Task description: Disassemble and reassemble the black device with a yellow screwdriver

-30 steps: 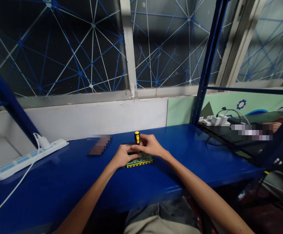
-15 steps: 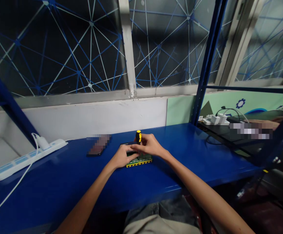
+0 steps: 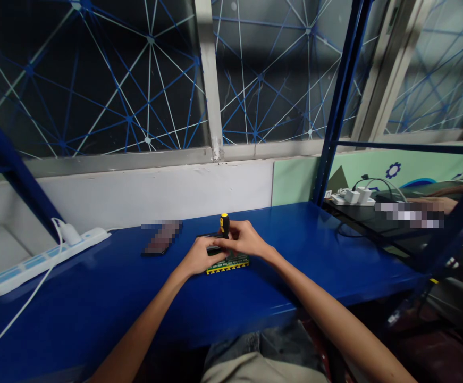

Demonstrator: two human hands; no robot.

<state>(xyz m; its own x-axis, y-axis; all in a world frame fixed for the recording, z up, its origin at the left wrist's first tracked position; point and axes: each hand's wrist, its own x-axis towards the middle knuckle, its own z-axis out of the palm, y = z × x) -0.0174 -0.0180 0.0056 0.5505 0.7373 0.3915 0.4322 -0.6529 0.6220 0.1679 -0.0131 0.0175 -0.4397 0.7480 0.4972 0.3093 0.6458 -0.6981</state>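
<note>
A green circuit board [image 3: 237, 260] with a yellow strip along its front edge lies on the blue table. Over its left side is my left hand [image 3: 198, 256], steadying it with thumb and forefinger stretched toward the middle; its other fingertips are hidden. My right hand [image 3: 247, 238] pinches a black and yellow screwdriver [image 3: 225, 225], which stands almost upright above the board. The screwdriver's tip is hidden behind my fingers. A dark piece [image 3: 204, 235] shows at the board's back, partly covered by my hands.
A phone [image 3: 161, 239] lies left of my hands, partly blurred out. Farther left is a white power strip [image 3: 48, 261] with a cable. At the right stand a blue metal post [image 3: 337, 106] and a black table with plugged chargers [image 3: 359, 196]; another person's hand [image 3: 442, 205] is there.
The screwdriver has turned in my right fingers: its yellow mark has gone from the right side to the left. The handle has shifted slightly left. My left hand stays in place.
</note>
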